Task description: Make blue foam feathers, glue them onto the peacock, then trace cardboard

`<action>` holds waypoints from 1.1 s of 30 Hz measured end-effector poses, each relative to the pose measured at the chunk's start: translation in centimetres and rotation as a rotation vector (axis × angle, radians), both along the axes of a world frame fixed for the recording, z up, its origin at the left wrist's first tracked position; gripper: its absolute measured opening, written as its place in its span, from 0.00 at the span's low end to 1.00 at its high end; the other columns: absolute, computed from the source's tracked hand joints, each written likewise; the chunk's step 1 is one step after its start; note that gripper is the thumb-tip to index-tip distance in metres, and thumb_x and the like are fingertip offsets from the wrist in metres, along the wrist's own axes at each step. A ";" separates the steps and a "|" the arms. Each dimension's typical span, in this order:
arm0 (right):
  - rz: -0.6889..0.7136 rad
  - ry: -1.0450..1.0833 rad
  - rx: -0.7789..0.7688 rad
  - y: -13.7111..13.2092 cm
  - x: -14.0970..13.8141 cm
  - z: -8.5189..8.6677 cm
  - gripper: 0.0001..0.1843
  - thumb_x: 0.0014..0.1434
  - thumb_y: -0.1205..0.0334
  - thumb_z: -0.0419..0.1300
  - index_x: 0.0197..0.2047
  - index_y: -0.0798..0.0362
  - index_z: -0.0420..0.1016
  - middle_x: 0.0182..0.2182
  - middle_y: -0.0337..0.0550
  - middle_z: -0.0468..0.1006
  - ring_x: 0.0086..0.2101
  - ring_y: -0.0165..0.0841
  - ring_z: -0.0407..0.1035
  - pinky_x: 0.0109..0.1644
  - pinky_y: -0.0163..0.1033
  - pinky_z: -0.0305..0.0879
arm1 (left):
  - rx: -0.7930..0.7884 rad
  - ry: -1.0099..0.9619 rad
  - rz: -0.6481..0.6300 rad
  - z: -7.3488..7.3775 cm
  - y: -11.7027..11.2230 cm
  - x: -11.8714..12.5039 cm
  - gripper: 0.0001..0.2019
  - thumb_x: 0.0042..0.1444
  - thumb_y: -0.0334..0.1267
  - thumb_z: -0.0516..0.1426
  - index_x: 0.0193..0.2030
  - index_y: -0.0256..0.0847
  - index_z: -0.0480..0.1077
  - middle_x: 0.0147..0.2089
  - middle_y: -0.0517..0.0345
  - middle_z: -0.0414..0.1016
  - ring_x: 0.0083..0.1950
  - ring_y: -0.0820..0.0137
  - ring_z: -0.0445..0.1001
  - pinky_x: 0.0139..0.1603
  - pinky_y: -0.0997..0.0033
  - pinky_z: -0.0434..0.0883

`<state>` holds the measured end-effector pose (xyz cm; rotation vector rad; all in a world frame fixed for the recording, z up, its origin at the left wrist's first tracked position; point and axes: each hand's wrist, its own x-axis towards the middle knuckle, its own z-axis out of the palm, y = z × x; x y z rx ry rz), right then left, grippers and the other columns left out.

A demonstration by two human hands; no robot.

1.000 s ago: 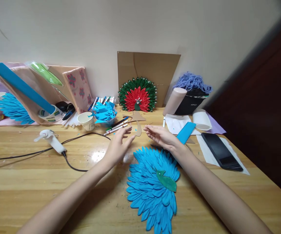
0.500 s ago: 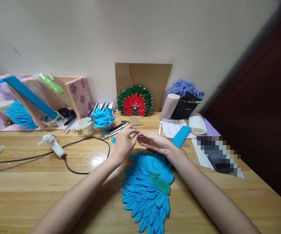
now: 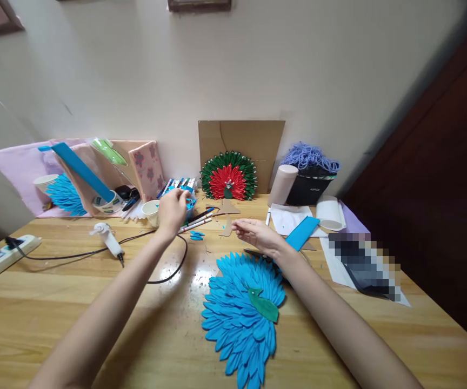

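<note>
Head view: on the tabletop [image 3: 177, 346], nearer to us than both hands and right of the middle, lies the blue feathered piece [image 3: 237, 324]. We see pointed, leaf-like petals in one bright blue, overlapping in dense layers; they spread as a ragged fan at the top and left, and hang longer towards the bottom. A flat green bird shape [image 3: 264, 306] sits at its right side, slanting down to the right, with a tiny pale spot at the head end. A sliver of tan backing shows at the upper left edge.

Our left hand [image 3: 172, 212] is in front of the blue cut pieces [image 3: 192, 202], thumb and fingers bent towards one another; we cannot tell whether they pinch anything. Our right hand [image 3: 260, 236] is just beyond the blue feathered piece, fingers straight and close together, thumb near them; whether something is held there we cannot tell. Between the hands lie small blue petals [image 3: 197, 235] and a cardboard scrap [image 3: 227, 227].
</note>
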<state>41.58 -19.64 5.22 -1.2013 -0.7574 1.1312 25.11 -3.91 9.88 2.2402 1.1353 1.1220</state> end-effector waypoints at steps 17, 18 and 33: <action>0.132 -0.649 -0.149 -0.6 2.4 -1.1 0.21 0.40 0.61 0.69 0.39 0.56 0.74 0.35 0.47 0.79 0.34 0.34 0.72 0.37 0.38 0.67 | 0.209 0.266 -0.009 -2.7 -2.3 -3.8 0.10 0.58 0.38 0.49 0.39 0.39 0.69 0.41 0.48 0.74 0.44 0.61 0.71 0.44 0.65 0.64; 0.225 -0.748 -0.215 -0.8 2.4 -1.0 0.20 0.40 0.58 0.68 0.38 0.57 0.74 0.34 0.47 0.79 0.34 0.35 0.72 0.36 0.38 0.67 | 0.121 0.282 -0.037 -2.9 -2.4 -4.3 0.11 0.59 0.40 0.48 0.36 0.40 0.69 0.36 0.51 0.75 0.40 0.62 0.72 0.41 0.66 0.65; 0.498 -1.213 -0.359 -0.9 0.6 -0.4 0.14 0.58 0.62 0.52 0.42 0.57 0.74 0.42 0.49 0.77 0.41 0.36 0.71 0.41 0.35 0.63 | -0.538 0.240 -0.300 -7.8 -6.0 -7.6 0.16 0.51 0.45 0.53 0.41 0.36 0.70 0.40 0.48 0.76 0.37 0.63 0.74 0.39 0.65 0.69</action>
